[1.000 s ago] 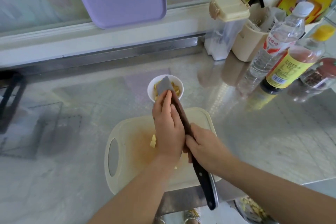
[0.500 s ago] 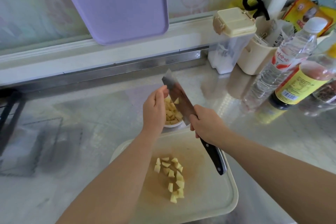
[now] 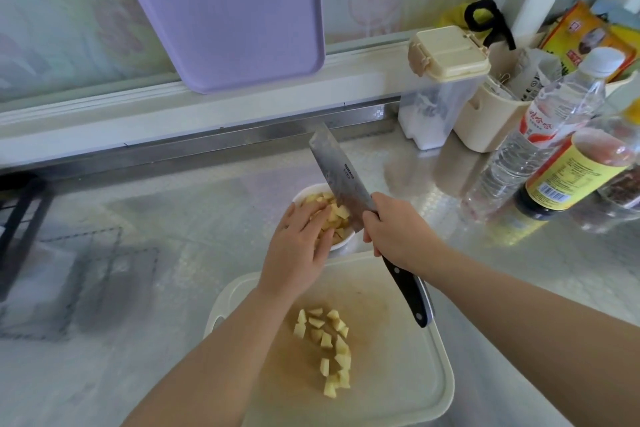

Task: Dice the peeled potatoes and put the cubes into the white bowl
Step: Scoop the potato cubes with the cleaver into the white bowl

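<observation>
I had the right hand [image 3: 398, 234] clamped on the cleaver [image 3: 341, 184], blade tilted above the white bowl [image 3: 302, 193]; the left hand [image 3: 298, 248] lay flat, fingers on the diced potato [image 3: 338, 215] inside. More potato cubes [image 3: 327, 347] sat on the cutting board [image 3: 398, 378]

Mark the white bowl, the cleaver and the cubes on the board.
Small round white bowl [image 3: 344, 242]: head view, near rim.
Steel cleaver with black handle [image 3: 341, 177]: head view, blade flat.
Pale yellow potato cubes on board [image 3: 326, 340]: head view, middle cube.
</observation>
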`<action>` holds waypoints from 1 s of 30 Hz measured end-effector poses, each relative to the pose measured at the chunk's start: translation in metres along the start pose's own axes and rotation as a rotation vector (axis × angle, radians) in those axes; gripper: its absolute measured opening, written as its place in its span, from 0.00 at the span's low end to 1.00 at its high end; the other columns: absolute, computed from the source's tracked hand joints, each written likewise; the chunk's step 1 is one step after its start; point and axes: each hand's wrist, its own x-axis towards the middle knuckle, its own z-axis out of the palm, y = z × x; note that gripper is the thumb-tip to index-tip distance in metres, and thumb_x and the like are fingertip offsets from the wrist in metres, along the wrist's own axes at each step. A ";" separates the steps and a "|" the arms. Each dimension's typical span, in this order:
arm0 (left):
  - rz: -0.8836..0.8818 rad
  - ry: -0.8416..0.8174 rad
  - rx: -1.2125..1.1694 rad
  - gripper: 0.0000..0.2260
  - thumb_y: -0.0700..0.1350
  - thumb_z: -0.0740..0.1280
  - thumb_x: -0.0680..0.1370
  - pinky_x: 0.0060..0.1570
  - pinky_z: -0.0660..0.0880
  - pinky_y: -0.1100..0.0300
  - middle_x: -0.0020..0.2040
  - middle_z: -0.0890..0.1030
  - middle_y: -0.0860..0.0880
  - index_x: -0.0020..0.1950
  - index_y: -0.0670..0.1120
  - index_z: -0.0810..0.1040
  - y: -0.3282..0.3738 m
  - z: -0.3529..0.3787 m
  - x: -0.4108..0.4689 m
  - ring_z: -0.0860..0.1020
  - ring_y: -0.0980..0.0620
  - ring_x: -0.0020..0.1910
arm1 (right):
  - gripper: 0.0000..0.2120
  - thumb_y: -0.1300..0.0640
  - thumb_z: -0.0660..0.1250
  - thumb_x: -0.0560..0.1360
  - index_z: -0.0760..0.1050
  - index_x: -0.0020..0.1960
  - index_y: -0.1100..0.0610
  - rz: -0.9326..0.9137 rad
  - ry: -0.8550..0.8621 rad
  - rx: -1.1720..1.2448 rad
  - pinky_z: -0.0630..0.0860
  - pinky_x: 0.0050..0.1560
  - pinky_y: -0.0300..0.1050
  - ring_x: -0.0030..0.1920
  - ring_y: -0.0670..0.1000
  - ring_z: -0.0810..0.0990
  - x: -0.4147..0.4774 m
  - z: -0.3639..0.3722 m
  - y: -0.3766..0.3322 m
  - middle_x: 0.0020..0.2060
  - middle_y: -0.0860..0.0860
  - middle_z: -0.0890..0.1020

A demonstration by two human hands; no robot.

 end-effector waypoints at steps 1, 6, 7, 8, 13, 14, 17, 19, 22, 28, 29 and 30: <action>0.038 0.008 0.024 0.18 0.50 0.58 0.83 0.74 0.62 0.49 0.70 0.73 0.48 0.71 0.47 0.72 -0.001 -0.001 -0.001 0.69 0.49 0.69 | 0.08 0.59 0.55 0.81 0.69 0.46 0.60 -0.002 0.002 0.000 0.75 0.33 0.47 0.40 0.60 0.83 0.000 -0.001 0.001 0.44 0.58 0.82; 0.161 -0.113 0.157 0.18 0.53 0.58 0.82 0.76 0.56 0.42 0.73 0.69 0.48 0.71 0.51 0.73 0.002 -0.001 -0.005 0.66 0.47 0.74 | 0.08 0.58 0.55 0.81 0.69 0.48 0.59 -0.007 -0.001 -0.001 0.74 0.32 0.46 0.41 0.60 0.83 0.000 0.002 0.000 0.44 0.57 0.81; 0.106 -0.116 0.172 0.18 0.53 0.57 0.83 0.75 0.57 0.41 0.73 0.69 0.48 0.70 0.50 0.74 0.000 -0.003 -0.008 0.66 0.47 0.73 | 0.08 0.58 0.55 0.81 0.69 0.47 0.59 -0.005 0.007 0.006 0.75 0.32 0.47 0.41 0.60 0.83 -0.001 0.003 0.001 0.44 0.58 0.81; 0.051 -0.107 0.172 0.18 0.53 0.56 0.83 0.74 0.57 0.40 0.73 0.69 0.48 0.69 0.50 0.74 -0.002 -0.005 -0.012 0.67 0.48 0.73 | 0.08 0.58 0.55 0.81 0.69 0.47 0.60 -0.003 0.014 0.012 0.75 0.33 0.49 0.41 0.60 0.83 -0.003 0.003 0.003 0.44 0.58 0.81; -0.107 -0.058 -0.027 0.17 0.50 0.53 0.84 0.74 0.59 0.43 0.67 0.73 0.51 0.68 0.49 0.74 0.014 -0.025 -0.058 0.70 0.52 0.69 | 0.08 0.58 0.57 0.81 0.70 0.45 0.60 0.032 0.034 0.084 0.73 0.26 0.42 0.31 0.52 0.80 -0.039 -0.002 0.029 0.37 0.54 0.82; -0.153 -0.068 -0.072 0.18 0.51 0.52 0.84 0.74 0.60 0.44 0.67 0.73 0.52 0.69 0.50 0.73 0.022 -0.029 -0.071 0.70 0.53 0.69 | 0.08 0.59 0.57 0.80 0.71 0.44 0.60 0.040 0.034 0.104 0.73 0.27 0.41 0.29 0.49 0.78 -0.050 -0.004 0.038 0.36 0.53 0.82; -0.248 -0.224 -0.064 0.26 0.65 0.52 0.79 0.76 0.55 0.44 0.75 0.63 0.54 0.74 0.54 0.64 0.049 -0.028 -0.110 0.60 0.50 0.76 | 0.10 0.57 0.60 0.79 0.72 0.42 0.60 0.059 0.014 0.074 0.72 0.32 0.47 0.28 0.49 0.74 -0.081 -0.004 0.071 0.33 0.54 0.81; -0.266 -0.380 0.069 0.42 0.76 0.53 0.70 0.76 0.51 0.44 0.80 0.52 0.50 0.78 0.54 0.55 0.063 -0.015 -0.130 0.49 0.45 0.79 | 0.12 0.53 0.61 0.80 0.72 0.41 0.60 0.066 -0.028 0.015 0.70 0.33 0.47 0.28 0.52 0.74 -0.096 -0.001 0.089 0.32 0.56 0.80; -0.276 -0.404 0.195 0.47 0.76 0.57 0.69 0.71 0.62 0.39 0.79 0.55 0.40 0.78 0.46 0.58 0.075 0.006 -0.147 0.56 0.36 0.76 | 0.14 0.51 0.61 0.81 0.73 0.40 0.56 0.062 -0.126 -0.062 0.73 0.36 0.50 0.34 0.55 0.78 -0.113 0.007 0.105 0.32 0.53 0.80; -0.360 -0.184 0.105 0.34 0.63 0.54 0.78 0.67 0.71 0.43 0.73 0.67 0.38 0.75 0.40 0.62 0.085 0.026 -0.124 0.70 0.38 0.70 | 0.13 0.49 0.58 0.82 0.70 0.41 0.53 0.067 -0.159 -0.151 0.77 0.45 0.56 0.42 0.58 0.80 -0.123 0.037 0.104 0.39 0.55 0.82; -0.399 -0.149 0.064 0.33 0.63 0.53 0.79 0.69 0.68 0.44 0.74 0.67 0.40 0.76 0.41 0.63 0.088 0.028 -0.120 0.69 0.40 0.71 | 0.12 0.49 0.57 0.82 0.69 0.42 0.53 0.066 -0.163 -0.144 0.77 0.46 0.57 0.42 0.60 0.80 -0.124 0.045 0.101 0.41 0.57 0.82; -0.453 -0.119 0.015 0.33 0.63 0.50 0.79 0.72 0.64 0.46 0.75 0.66 0.41 0.77 0.41 0.62 0.091 0.029 -0.116 0.66 0.42 0.73 | 0.12 0.49 0.57 0.82 0.67 0.42 0.52 0.056 -0.171 -0.140 0.78 0.47 0.57 0.43 0.61 0.80 -0.126 0.052 0.098 0.41 0.58 0.82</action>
